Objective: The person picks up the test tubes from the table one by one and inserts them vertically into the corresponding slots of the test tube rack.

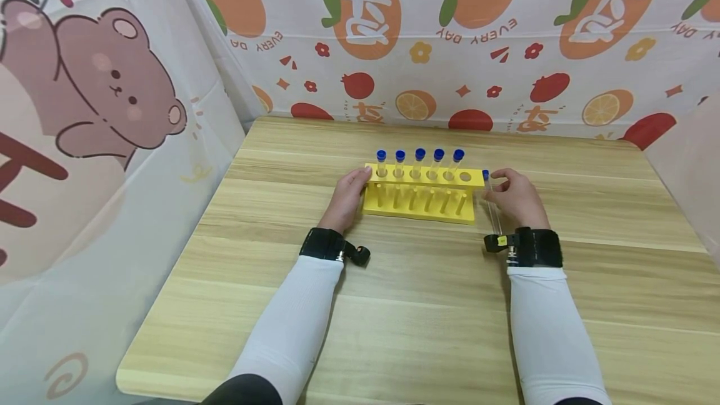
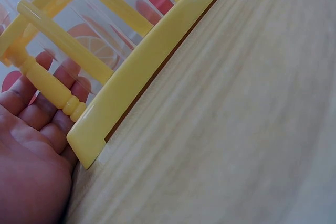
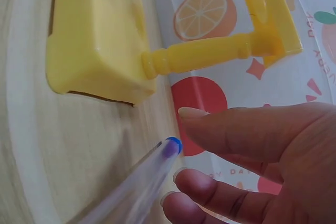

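Observation:
A yellow test tube rack stands on the table, holding several clear test tubes with blue caps. At the rack's left end my left hand grips it. In the left wrist view, fingers curl behind the yellow end post. My right hand is just right of the rack, beside one loose blue-capped test tube. The right wrist view has this tube with its blue end near the thumb and fingers, which are spread apart, with a visible gap to the tube.
The wood-grain table extends around the rack. A white fruit-printed cloth hangs behind it, and a bear-printed cloth is at the left. Each wrist wears a black strap with a small camera.

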